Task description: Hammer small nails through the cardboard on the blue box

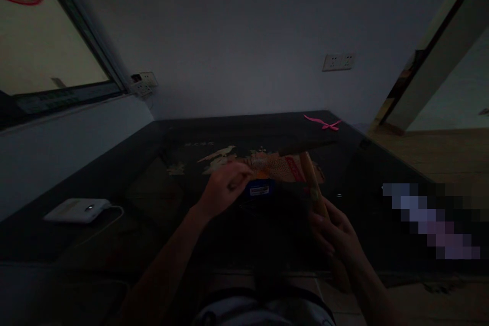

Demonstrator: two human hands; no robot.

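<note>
My right hand (336,229) is wrapped round the wooden handle of a hammer (314,183). Its long dark head is raised above the table and hard to make out in the dim light. My left hand (225,188) is closed in a pinch, thumb and fingertips together; whatever is between them, if anything, is too small to see. Just beyond its fingertips lies a speckled orange-brown packet (273,165) with a red band. A blue piece with a white barcode label (260,191) is at the packet's near side, right of my left hand.
On the dark glossy table (145,163), a white power bank (78,210) with a cable lies at left. Pink scissors-like strips (324,124) are at the far right corner. A blurred-out object (430,221) lies at right. A wall with sockets (338,61) bounds the far edge.
</note>
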